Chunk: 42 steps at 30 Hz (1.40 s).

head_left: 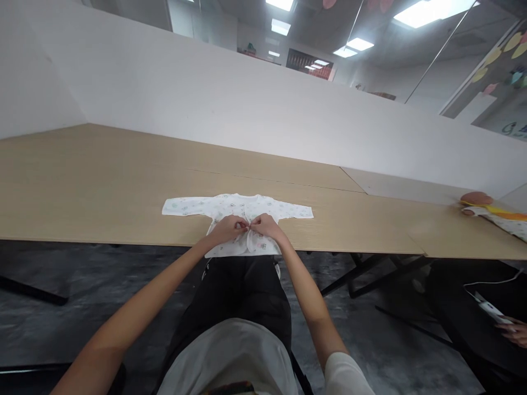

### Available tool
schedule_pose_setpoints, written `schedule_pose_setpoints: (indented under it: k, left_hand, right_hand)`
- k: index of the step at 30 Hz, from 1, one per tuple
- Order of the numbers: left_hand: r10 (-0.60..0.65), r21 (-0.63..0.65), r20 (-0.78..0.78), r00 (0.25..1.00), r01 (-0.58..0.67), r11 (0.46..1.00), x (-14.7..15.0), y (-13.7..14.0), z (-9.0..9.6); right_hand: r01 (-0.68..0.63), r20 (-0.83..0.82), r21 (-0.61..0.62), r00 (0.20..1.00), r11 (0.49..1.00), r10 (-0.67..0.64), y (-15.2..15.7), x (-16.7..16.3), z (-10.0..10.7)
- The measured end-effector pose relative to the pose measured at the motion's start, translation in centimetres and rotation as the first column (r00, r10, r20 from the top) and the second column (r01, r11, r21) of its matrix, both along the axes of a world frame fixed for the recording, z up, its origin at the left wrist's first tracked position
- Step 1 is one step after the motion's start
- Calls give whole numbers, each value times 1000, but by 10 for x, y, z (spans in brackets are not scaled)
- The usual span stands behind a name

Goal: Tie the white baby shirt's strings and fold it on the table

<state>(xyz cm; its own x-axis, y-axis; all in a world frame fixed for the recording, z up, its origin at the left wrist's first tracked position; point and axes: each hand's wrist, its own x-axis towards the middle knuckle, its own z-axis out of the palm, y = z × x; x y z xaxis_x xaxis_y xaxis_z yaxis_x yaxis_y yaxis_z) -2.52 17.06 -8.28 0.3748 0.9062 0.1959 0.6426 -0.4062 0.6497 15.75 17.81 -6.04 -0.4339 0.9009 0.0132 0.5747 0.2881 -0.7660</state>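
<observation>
A small white baby shirt [230, 205] with a faint print lies spread on the table, its sleeves stretched out to both sides. Its lower hem hangs slightly over the table's front edge. My left hand [229, 228] pinches the shirt's front opening near the middle. Right beside it, my right hand [265, 225] pinches the other side of the same opening. The fingertips of both hands almost meet there, and the small spot of fabric between them is mostly hidden.
The wooden table [102, 181] runs along a white wall [206, 104] with glass above. At the far right lies a doll [477, 198] beside yellow and white cloth. Another person's hand [514, 331] holds a white device [492, 311] below the table at right.
</observation>
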Motion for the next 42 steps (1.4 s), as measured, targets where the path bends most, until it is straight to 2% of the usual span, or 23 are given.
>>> schedule_pose_setpoints:
  k: [3,10,14,20,23,29,35,38,42]
  left_hand:
    - [-1,-67,50,999,5,998,-4,-1,0]
    - [46,-139,157,987,-24,990,-3,0,-4]
    - [62,-181,247,967,-17,983,-2,1,-7]
    - [77,-195,302,950,-18,981,-3,0,-10]
    - [115,-180,264,958,-68,981,-1,-6,-7]
    - [111,3,161,981,-113,994,7,-15,0]
    - [106,37,44,993,-108,993,6,-14,2]
    - [113,109,-69,991,-106,988,5,-13,0]
    - [142,161,-190,971,-112,981,3,-11,-7]
  right_hand:
    - [-44,-65,-67,997,997,40,-1,3,0]
    - [-44,-148,-153,989,987,21,2,2,-4]
    - [-46,-158,-158,987,986,21,2,2,-3]
    - [35,-109,-132,993,991,-50,2,-2,-2]
    - [47,-114,-178,991,983,-68,2,-4,-4]
    - [21,-141,-211,989,977,-52,5,-3,-8]
    - [17,-166,-293,984,956,-68,9,0,-7]
    - [19,-114,-254,992,967,-49,8,-1,-6]
    - [42,18,-89,999,995,-40,2,-4,-6]
